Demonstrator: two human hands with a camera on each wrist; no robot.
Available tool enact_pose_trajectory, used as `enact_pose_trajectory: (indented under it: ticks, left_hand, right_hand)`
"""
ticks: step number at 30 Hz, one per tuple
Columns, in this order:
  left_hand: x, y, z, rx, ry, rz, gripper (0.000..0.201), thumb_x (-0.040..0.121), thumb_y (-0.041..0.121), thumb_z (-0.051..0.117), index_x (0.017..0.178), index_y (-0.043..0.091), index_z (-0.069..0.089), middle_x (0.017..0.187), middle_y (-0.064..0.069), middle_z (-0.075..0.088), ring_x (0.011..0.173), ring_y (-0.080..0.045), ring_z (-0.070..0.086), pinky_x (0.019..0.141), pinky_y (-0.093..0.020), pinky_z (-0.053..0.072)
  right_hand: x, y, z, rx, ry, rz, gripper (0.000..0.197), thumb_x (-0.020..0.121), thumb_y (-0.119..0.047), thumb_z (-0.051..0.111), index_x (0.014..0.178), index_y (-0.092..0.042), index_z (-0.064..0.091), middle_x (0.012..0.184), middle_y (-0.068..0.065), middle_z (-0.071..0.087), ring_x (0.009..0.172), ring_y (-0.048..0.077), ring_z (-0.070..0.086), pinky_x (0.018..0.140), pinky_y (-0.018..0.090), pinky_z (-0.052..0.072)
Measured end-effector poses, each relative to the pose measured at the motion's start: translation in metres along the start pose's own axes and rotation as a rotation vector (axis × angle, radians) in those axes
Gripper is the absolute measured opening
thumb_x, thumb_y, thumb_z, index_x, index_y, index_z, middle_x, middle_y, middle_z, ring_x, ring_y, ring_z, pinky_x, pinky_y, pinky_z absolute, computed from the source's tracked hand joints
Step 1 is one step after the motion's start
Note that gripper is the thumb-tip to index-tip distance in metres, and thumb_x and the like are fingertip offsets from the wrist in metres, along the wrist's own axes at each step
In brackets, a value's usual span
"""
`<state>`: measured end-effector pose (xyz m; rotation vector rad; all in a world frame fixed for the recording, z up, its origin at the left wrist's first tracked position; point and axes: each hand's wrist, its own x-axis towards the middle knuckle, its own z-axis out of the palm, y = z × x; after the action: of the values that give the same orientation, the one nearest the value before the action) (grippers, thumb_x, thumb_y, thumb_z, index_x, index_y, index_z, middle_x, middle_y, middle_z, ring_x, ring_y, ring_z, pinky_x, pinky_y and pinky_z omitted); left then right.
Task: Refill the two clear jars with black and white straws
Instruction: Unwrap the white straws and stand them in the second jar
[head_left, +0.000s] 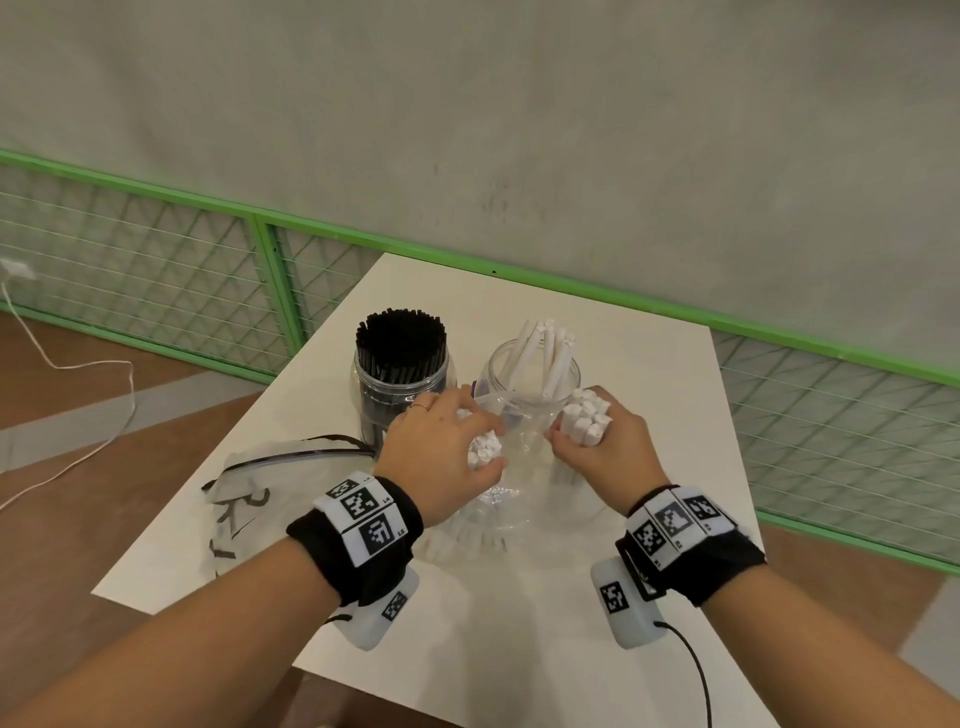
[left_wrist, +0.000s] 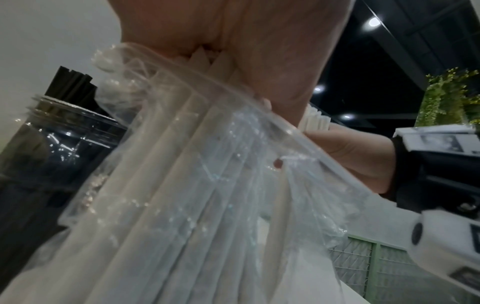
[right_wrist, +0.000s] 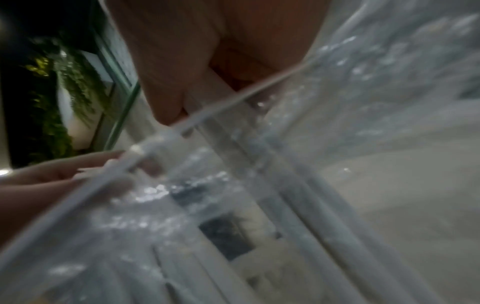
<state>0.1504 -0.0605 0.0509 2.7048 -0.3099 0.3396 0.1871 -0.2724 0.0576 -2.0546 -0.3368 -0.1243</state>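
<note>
Judged about halfway or a little more. On the white table (head_left: 649, 374), in the centre of the frame, the left clear jar (head_left: 400, 384) already packed tight with black straws (head_left: 401, 338), so that half looks done. Just right of it, the second clear jar (head_left: 530, 384) holding only a few white straws (head_left: 545, 353), leaning loose above the rim, so much room left to fill. Below the jars, in the lower centre, a clear plastic bag (head_left: 524, 499) of white straws, with more seen through the film in the left wrist view (left_wrist: 182, 205); these probably still to be moved into the second jar. At the left of the table, an empty crumpled bag (head_left: 260, 483), likely the one of the black straws.

Right hand (head_left: 608, 447), centre right, clenched round a bundle of white straws (head_left: 584, 421), ends standing up above the fist, near the second jar. Left hand (head_left: 441, 447), centre, fingers curled round a smaller bunch of white straws (head_left: 480, 449), touching the bag mouth too. In the right wrist view only blurred film and straws.
</note>
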Motion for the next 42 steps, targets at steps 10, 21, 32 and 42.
enact_pose_trajectory:
  ticks: [10,21,32,42]
  left_hand:
    - [-0.001,0.008,0.004,0.025,0.029,0.059,0.04,0.072,0.056,0.047,0.1,0.033,0.066,0.102,0.005,0.058,0.088,-0.023,0.052,0.067,-0.037,0.051]
    - [0.003,0.009,0.006,0.025,-0.002,0.045,0.044,0.073,0.056,0.045,0.102,0.032,0.067,0.103,0.003,0.058,0.087,-0.024,0.052,0.068,-0.039,0.052]
    - [0.006,0.011,0.005,0.037,-0.008,0.043,0.042,0.072,0.057,0.047,0.102,0.034,0.065,0.102,0.003,0.058,0.087,-0.024,0.053,0.063,-0.039,0.053]
    - [0.006,0.012,0.002,0.043,-0.013,0.033,0.041,0.072,0.057,0.047,0.102,0.037,0.064,0.103,0.005,0.058,0.089,-0.023,0.054,0.058,-0.035,0.053]
  right_hand:
    - [-0.019,0.085,0.025,-0.005,-0.03,0.366,0.033,0.069,-0.024,0.082,0.095,-0.013,0.065,0.091,0.002,0.07,0.085,0.017,0.066,0.068,0.022,0.047]
    - [-0.01,0.062,-0.005,0.21,0.047,0.369,0.015,0.073,-0.017,0.079,0.08,-0.006,0.072,0.078,0.005,0.069,0.077,0.019,0.066,0.066,0.027,0.048]
    - [0.081,-0.065,-0.057,0.375,0.155,0.002,0.006,0.078,-0.008,0.075,0.074,-0.01,0.072,0.068,0.004,0.072,0.076,0.028,0.071,0.075,0.04,0.058]
    - [0.122,-0.034,-0.002,0.387,0.124,0.111,0.012,0.072,-0.02,0.079,0.074,-0.011,0.071,0.079,0.012,0.073,0.077,0.023,0.069,0.076,0.04,0.057]
